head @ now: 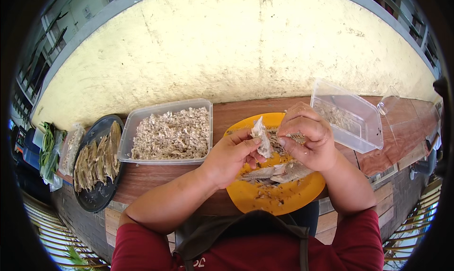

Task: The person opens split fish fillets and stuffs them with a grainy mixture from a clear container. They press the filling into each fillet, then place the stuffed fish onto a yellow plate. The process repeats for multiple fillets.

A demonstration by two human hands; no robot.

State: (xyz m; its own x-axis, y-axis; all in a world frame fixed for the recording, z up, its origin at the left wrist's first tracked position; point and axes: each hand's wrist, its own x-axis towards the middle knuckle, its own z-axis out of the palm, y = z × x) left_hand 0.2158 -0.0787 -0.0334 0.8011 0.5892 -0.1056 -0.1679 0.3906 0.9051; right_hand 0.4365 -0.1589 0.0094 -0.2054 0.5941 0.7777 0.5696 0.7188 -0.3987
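Note:
My left hand (236,152) pinches a pale, flaky piece of fish flesh (261,138) between thumb and fingers. Close on its right, my right hand (308,138) is raised with thumb and fingertips drawn together; whether a small bit is between them is not visible. Both hands are above a yellow-orange oval plate (244,196). On that plate lie an opened piece of fish (289,171), dark scraps, and fish bones partly hidden behind the hands.
Left of the plate, a clear plastic tub (165,161) holds shredded fish. Beyond it, a black oval tray (97,202) carries several whole fish (97,157). At right stand a clear tub (365,122) with bones and a drinking glass (388,100). A yellow wall (248,51) borders the wooden table (234,109).

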